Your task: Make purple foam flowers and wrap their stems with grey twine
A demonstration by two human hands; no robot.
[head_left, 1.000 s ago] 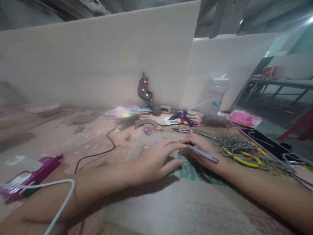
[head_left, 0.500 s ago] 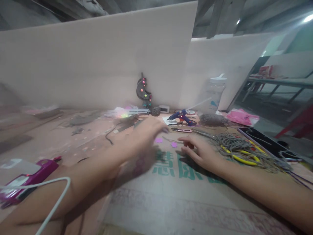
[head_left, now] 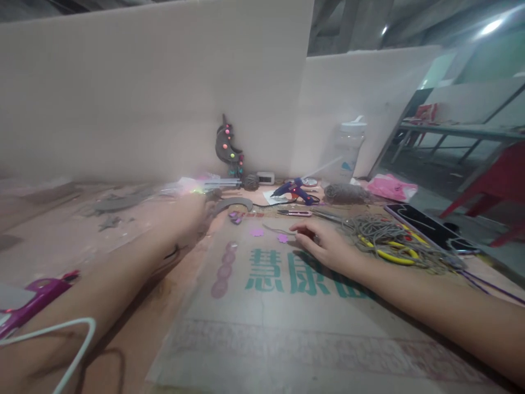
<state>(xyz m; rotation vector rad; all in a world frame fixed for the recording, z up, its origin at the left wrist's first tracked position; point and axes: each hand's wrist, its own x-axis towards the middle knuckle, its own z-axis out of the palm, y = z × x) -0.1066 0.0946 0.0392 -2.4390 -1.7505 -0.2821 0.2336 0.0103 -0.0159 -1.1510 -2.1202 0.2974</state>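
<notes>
The tabletop (head_left: 159,317) bears a green-lettered sheet (head_left: 287,314) nearest, a smartphone (head_left: 422,225) right, a gray star (head_left: 109,222) left, a water bottle (head_left: 348,156) far right.

The person's bare left hand (head_left: 191,210), which a second ago was close against the bare right hand (head_left: 318,241), has moved well away to the left. The slim pale-purple pen is no longer visible at the right hand, and two small, flat, purple flower-shaped pieces (head_left: 283,238), mostly covered before, now lie in my view.
</notes>
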